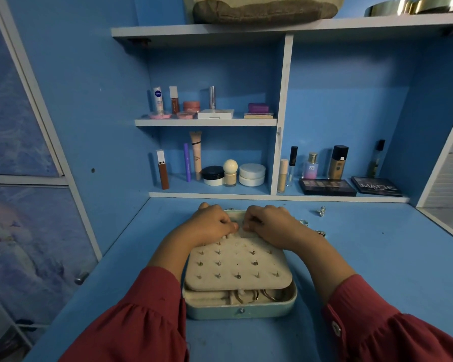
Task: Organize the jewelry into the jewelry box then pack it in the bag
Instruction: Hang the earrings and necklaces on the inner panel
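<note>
Both hands were at the far end of the jewelry box, close together, knuckles up. The left hand had its fingers curled down onto the upper edge of the cream earring panel; the right hand was curled likewise just beside it, fingertips nearly meeting those of the left. Whether either hand pinched a piece of jewelry could not be told, as the fingertips were tucked under.

The pale green box sat open on the blue surface, directly in front of the person and between the two red sleeves. The panel lay over most of the box's interior and carried rows of small stud earrings pushed into its holes. Below the panel's near edge, a cream-lined compartment showed several hoop earrings. A small metal clasp was fixed to the front wall of the box.

Loose silver jewelry pieces lay on the surface to the right of the box, apart from it, with others partly hidden behind the right wrist.

Cosmetics stood on the shelves behind, including two eyeshadow palettes lying flat. A brown fabric bag rested on the top shelf.
</note>
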`<state>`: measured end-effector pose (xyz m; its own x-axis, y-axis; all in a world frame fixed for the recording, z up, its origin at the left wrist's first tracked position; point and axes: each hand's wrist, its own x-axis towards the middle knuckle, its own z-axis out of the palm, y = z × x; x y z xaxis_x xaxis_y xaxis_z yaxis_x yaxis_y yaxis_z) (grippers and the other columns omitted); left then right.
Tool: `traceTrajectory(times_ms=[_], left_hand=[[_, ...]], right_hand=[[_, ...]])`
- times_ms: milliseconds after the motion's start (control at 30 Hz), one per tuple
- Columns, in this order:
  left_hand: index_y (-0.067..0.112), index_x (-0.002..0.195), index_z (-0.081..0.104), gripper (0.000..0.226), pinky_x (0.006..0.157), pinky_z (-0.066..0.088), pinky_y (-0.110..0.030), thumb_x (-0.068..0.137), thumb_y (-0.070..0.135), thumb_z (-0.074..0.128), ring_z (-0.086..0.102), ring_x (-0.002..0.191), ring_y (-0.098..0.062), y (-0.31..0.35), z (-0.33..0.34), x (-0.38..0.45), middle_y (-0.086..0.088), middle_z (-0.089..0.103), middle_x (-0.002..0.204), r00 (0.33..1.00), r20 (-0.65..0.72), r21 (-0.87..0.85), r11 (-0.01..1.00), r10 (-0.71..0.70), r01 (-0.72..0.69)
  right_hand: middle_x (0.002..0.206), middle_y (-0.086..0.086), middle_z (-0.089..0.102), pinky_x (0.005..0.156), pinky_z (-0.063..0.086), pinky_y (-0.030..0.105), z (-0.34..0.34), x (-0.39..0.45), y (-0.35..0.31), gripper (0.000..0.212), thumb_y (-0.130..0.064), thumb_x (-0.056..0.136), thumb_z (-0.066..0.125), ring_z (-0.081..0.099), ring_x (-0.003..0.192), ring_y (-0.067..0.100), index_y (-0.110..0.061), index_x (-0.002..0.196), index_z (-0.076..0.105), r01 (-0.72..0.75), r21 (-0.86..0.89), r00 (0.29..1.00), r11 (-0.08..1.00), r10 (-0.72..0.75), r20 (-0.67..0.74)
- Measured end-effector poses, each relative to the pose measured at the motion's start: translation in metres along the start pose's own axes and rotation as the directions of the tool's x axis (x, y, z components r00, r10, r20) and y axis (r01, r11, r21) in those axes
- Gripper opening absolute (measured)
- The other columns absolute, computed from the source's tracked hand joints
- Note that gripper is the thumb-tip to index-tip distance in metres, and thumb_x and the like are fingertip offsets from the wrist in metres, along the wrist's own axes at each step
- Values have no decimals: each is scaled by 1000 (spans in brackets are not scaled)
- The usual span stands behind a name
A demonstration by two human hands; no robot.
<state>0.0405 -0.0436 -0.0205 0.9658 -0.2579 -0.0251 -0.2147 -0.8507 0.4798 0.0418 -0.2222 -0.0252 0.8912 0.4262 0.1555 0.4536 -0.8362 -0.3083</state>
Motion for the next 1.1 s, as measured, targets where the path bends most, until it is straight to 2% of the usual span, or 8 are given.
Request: traceTrajectory(times_ms=[133, 300, 433, 500, 633, 800, 1000, 1100], left_hand=[[10, 76, 61, 35, 91, 40, -35, 96, 37, 51, 39, 105, -17, 0, -1, 0, -11, 55, 97, 1000, -15, -31, 1000, -5, 5], [27, 79, 68, 17, 95, 44, -34, 92, 21, 59, 51, 109, -17, -18, -14, 0, 10, 64, 94, 976, -217, -280, 959, -21, -41], [16, 83, 75, 7, 69, 41, -14, 85, 12, 69, 59, 83, -2, -23, -27, -10, 10, 68, 87, 982, -187, -316, 948, -25, -36], [18, 81, 75, 10, 65, 40, -13, 82, 8, 72, 60, 75, 1, -24, -29, -12, 10, 70, 82, 992, -122, -327, 945, -14, -27], [19, 90, 77, 15, 66, 44, -10, 80, 8, 74, 60, 78, 1, -23, -24, -11, 12, 68, 82, 999, -40, -278, 960, -23, 11], [18, 94, 76, 17, 77, 47, -17, 83, 6, 70, 60, 84, -1, -25, -24, -9, 9, 68, 89, 999, -44, -232, 973, -24, 13], [35, 62, 73, 44, 93, 50, -29, 81, -4, 61, 60, 100, -14, -37, -22, -1, -4, 65, 110, 991, -94, -173, 982, -94, 76], [32, 60, 73, 51, 83, 52, -26, 80, -10, 52, 61, 96, -15, -37, -20, 1, -3, 66, 107, 991, -97, -142, 987, -89, 75]], right_hand=[[95, -7, 62, 84, 27, 30, 2, -1, 2, 13, -34, 95, 50, 50, 92, 14, -25, 98, 59, -26, 15, 999, 1000, 27, -28], [91, -12, 62, 92, 33, 31, 0, -2, 2, 11, -37, 89, 57, 55, 95, 12, -28, 95, 61, -45, 36, 997, 998, 48, -61], [93, -11, 64, 87, 44, 31, -1, -2, 1, 6, -36, 84, 65, 54, 96, 11, -34, 89, 67, -17, 11, 994, 1000, 18, -105], [98, -10, 64, 85, 45, 30, 0, -1, -1, 9, -34, 84, 67, 53, 98, 11, -35, 91, 72, 22, 45, 993, 999, -16, -117], [109, -6, 57, 92, 43, 34, 5, 1, -7, 20, -36, 87, 64, 47, 107, 17, -38, 105, 72, 66, 69, 997, 995, -62, -53], [112, -6, 54, 93, 40, 33, 4, 0, -8, 21, -38, 89, 62, 43, 110, 17, -38, 108, 71, 44, 64, 999, 997, -42, -26], [112, -6, 54, 95, 40, 35, 7, 3, -6, 20, -41, 89, 60, 43, 110, 16, -40, 107, 70, 31, 61, 999, 998, -30, -11], [111, -6, 54, 95, 40, 35, 8, 4, -6, 20, -41, 89, 60, 43, 109, 16, -41, 106, 70, 36, 46, 999, 998, -36, -7]])
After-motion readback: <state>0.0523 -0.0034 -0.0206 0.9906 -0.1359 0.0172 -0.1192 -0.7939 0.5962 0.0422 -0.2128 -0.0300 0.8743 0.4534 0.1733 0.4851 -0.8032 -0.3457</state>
